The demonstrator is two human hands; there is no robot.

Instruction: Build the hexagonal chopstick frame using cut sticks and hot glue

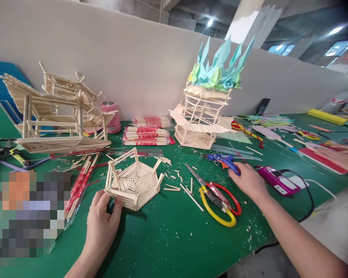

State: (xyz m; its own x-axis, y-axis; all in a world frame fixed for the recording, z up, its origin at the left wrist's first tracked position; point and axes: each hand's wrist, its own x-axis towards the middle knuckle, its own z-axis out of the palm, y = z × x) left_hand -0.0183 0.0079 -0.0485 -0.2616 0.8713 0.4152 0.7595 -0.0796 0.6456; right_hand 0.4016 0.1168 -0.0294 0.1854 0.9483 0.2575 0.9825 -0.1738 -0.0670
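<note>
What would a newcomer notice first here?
Probably the spiky turquoise paper decoration topping the tiered wooden model at the back, right of centre. Nearer, left of centre, the left hand holds a pale polygonal wooden frame, and the right hand a blue plastic glue gun. Between the hands lie yellow-and-red-handled metal scissors.

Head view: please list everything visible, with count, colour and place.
Table: 1, green, foreground
Wall: 1, white, behind
Frame: 1, pale, centre
Glue gun: 1, blue/orange, right
Scissors: 1, red/yellow, centre
House: 1, pale, back left
Tower: 1, pale, back centre
Paper top: 1, blue-green, on tower
Flask: 1, pink, by house
Stick packs: several, red/pale, centre, left
Loose sticks: many, pale, centre
Power strip: 1, magenta, right
Boards: several, blue/green, back left
Paper strips: many, pastel, back right
Pad: 1, red, right
Co-worker's hand: at least 1, bare, right edge
Left hand: 1, bare, on frame
Right hand: 1, bare, on glue gun
</note>
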